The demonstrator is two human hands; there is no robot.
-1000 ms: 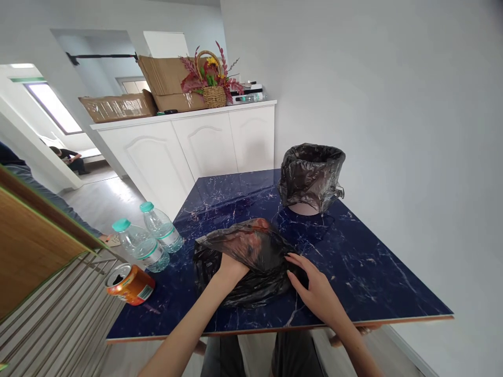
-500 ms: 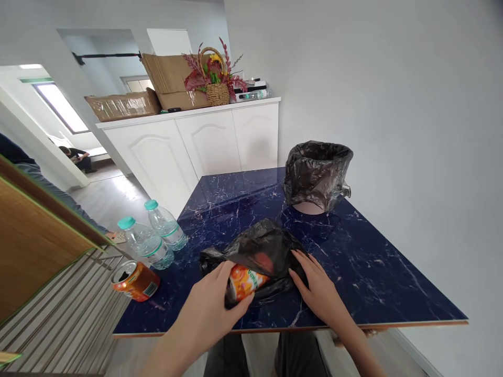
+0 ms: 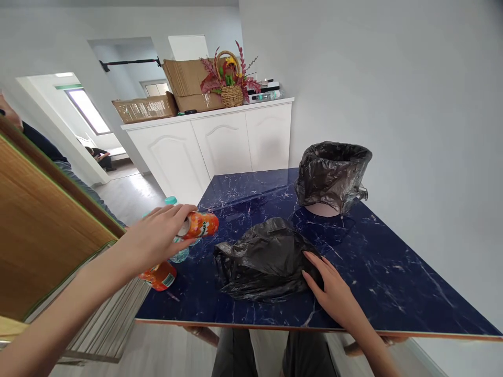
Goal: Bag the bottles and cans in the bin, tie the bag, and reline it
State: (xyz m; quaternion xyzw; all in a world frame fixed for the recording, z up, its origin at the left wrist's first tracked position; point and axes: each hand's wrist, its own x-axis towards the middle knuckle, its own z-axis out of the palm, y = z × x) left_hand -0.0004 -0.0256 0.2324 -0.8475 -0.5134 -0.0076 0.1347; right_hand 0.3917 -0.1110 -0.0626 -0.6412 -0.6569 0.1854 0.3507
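Observation:
My left hand (image 3: 167,230) is closed around an orange soda can (image 3: 204,225), which lies tilted on its side in the air over the left part of the table. Below and behind that hand, a second orange soda can (image 3: 164,276) stands on the table, partly covered by my wrist. Clear plastic bottles with a teal cap (image 3: 171,200) are mostly hidden by the same hand. My right hand (image 3: 328,285) holds the right edge of a crumpled black plastic bag (image 3: 271,262), thumb and fingers on the film. What the bag contains cannot be seen.
A bin lined with a black bag (image 3: 334,180) stands at the back right of the dark blue marbled table (image 3: 373,283). Wooden furniture (image 3: 47,220) and a metal rack (image 3: 106,319) are at left. Behind are a white cabinet (image 3: 223,141), cardboard boxes (image 3: 147,109) and other people.
My left hand has drawn the can out of the black bag and moved it up and left, towards the bottles. The bag has sagged flatter; my right hand stays at its edge.

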